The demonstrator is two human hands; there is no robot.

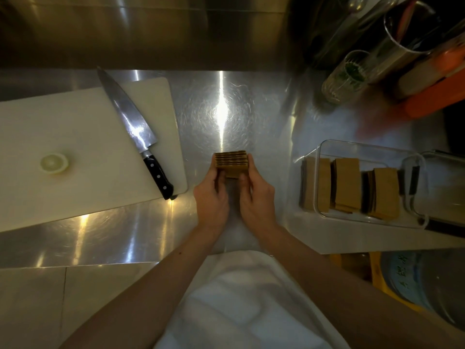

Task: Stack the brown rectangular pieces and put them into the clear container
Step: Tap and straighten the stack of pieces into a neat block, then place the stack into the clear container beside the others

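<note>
A stack of several brown rectangular pieces (231, 162) stands on edge on the steel counter at the centre. My left hand (212, 197) presses its left side and my right hand (256, 197) presses its right side, so both hands grip the stack between them. To the right lies the clear container (352, 147), lidless, with three groups of brown pieces (347, 183) leaning inside it.
A white cutting board (63, 137) lies to the left with a large knife (133, 129) along its right edge and an onion end (54, 162) on it. At the back right are a glass jar (344, 76), a metal canister (407, 39) and an orange item (437, 96). A second clear container (442, 182) touches the first.
</note>
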